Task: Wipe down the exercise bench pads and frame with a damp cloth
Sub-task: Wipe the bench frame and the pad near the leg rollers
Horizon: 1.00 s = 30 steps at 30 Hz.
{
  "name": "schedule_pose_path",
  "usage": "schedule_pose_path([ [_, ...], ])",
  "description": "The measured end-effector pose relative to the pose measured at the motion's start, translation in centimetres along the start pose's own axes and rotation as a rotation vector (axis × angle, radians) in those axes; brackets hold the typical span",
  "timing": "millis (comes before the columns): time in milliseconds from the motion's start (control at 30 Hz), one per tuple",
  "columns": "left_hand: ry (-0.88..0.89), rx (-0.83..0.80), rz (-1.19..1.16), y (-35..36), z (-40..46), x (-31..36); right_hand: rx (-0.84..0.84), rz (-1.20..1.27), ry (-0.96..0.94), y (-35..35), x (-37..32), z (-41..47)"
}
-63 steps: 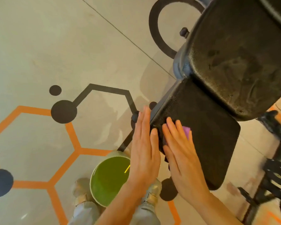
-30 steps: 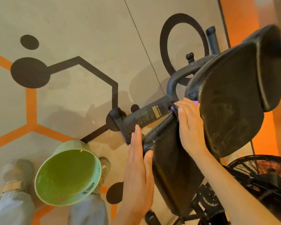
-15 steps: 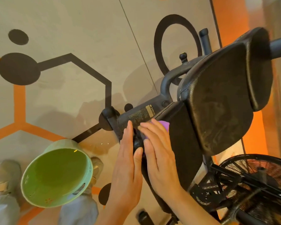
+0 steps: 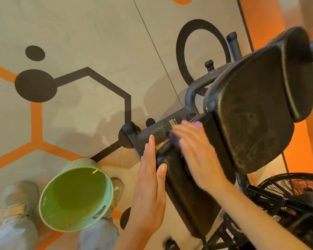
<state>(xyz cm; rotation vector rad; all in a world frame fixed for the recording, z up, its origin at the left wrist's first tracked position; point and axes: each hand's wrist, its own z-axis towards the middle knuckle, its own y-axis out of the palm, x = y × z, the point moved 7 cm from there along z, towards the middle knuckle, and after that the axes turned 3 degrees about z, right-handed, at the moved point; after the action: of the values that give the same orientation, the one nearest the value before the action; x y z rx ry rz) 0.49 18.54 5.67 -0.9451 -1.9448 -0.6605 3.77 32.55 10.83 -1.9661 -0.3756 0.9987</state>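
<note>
Right hand (image 4: 197,156) presses purple cloth (image 4: 197,124) against pebbled pad (image 4: 186,188).

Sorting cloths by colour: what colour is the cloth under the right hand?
Purple; the cloth shows beyond the right hand in the head view.

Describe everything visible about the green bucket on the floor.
The green bucket is round, pale mint outside and brighter green inside, plastic by its look. Its rim wall has slot handles and small punched holes. It seems to hold liquid, with a yellow glint on the surface. It stands open on the patterned floor between the person's shoes, left of the bench seat pad. The left hand and right hand are both off it.
</note>
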Motion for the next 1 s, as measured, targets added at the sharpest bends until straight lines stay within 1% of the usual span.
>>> schedule_pose_path([
  [67,0.001,-0.027,0.003,-0.1,0.1,0.1,0.143,0.039,0.178,-1.1,1.1,1.2],
  [100,0.013,-0.031,0.007,-0.3,0.0,0.2,0.158,0.052,0.201,-0.1,0.1,0.5],
  [133,0.034,-0.026,0.013,-0.5,0.0,0.3,0.123,0.056,0.159,1.3,-1.7,-0.7],
  [200,0.072,-0.012,0.029,-1.1,-0.1,0.3,-0.009,0.068,0.003,3.5,-4.6,-3.0],
  [233,0.079,-0.011,0.038,-1.3,-0.2,0.3,-0.058,0.047,-0.066,3.5,-4.7,-3.2],
  [267,0.086,-0.014,0.053,-1.6,-0.3,0.4,-0.056,-0.004,-0.092,3.0,-3.9,-2.7],
  [300,0.1,-0.012,0.071,-1.8,-0.2,0.5,-0.001,-0.025,-0.061,2.2,-2.7,-1.6],
  [367,0.122,-0.001,0.118,-2.2,0.1,0.9,0.198,0.024,0.121,0.7,-0.8,0.2],
  [400,0.128,-0.007,0.142,-2.2,0.3,1.1,0.268,0.065,0.208,0.9,-0.9,-0.1],
  [433,0.142,-0.025,0.16,-2.1,0.5,1.4,0.286,0.114,0.24,1.8,-1.6,-1.1],
  [467,0.163,-0.049,0.169,-2.0,0.6,1.5,0.254,0.147,0.214,2.9,-2.7,-2.6],
  [500,0.18,-0.078,0.18,-1.9,0.6,1.6,0.2,0.156,0.149,3.9,-3.8,-4.2],
  [567,0.192,-0.135,0.207,-1.8,0.6,1.6,0.115,0.093,0.032,4.9,-4.6,-7.0],
  [600,0.192,-0.157,0.217,-1.8,0.5,1.5,0.119,0.032,0.025,5.0,-4.1,-7.6],
  [733,0.196,-0.189,0.265,-1.6,0.7,1.4,0.255,-0.197,0.065,5.3,-3.6,-7.4],
  [800,0.196,-0.202,0.279,-1.6,0.9,1.2,0.283,-0.284,0.075,5.7,-3.7,-7.4],
  [867,0.195,-0.221,0.284,-1.6,1.1,1.1,0.296,-0.306,0.072,5.8,-3.4,-7.3],
  [1000,0.213,-0.228,0.295,-1.4,1.2,1.1,0.369,-0.216,0.033,5.8,-3.5,-7.2],
])
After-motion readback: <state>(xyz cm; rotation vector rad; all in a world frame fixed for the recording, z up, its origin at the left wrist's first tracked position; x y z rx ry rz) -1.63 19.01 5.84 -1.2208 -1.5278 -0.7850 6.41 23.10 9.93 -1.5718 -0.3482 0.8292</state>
